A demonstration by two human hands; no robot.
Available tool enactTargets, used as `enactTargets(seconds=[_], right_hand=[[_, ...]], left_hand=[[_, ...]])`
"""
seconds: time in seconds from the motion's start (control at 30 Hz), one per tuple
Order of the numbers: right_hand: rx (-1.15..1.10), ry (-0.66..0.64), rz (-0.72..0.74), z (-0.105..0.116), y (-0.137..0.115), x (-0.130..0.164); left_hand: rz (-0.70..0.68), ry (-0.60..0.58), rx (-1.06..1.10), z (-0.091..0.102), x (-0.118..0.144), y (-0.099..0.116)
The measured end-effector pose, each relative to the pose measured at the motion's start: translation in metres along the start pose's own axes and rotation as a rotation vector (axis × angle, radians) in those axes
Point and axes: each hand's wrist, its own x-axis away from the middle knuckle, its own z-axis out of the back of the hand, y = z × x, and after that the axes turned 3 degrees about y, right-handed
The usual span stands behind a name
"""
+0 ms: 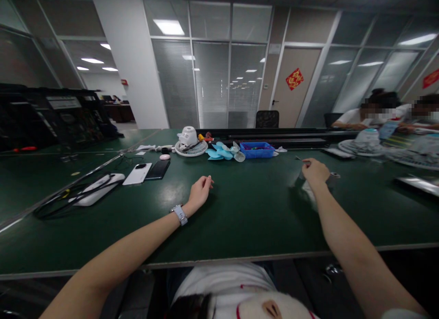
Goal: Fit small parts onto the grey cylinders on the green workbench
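Observation:
My left hand (199, 192) rests on the green table, its fingers curled together, and nothing shows in them. A watch with a pale strap (180, 214) is on that wrist. Farther right, my right hand (316, 171) is closed in a pinch. A short thin piece (298, 158) shows just beyond its fingertips; I cannot make out what it is or whether it is held. Under and beside this hand is a clear, shiny thing, partly hidden, with a small round-ended grey object (335, 175) at its right. Light blue fan blades (220, 151) lie beyond my left hand.
A blue tray (257, 150) holds small parts. Nearby stands a white fan part with a grille (190, 147). At left lie a white phone (137, 174), a dark phone (157, 170) and a white power bank-like block (100, 190) with a black cable. Co-workers sit at far right.

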Motion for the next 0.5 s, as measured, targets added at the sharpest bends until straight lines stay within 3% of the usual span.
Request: enactTargets(seconds=[0.5], right_hand=[[-0.028,-0.045,-0.027,-0.0057,0.0054,-0.0044]], left_hand=[[0.002,-0.008,-0.004,-0.0004,0.0002,0.0017]])
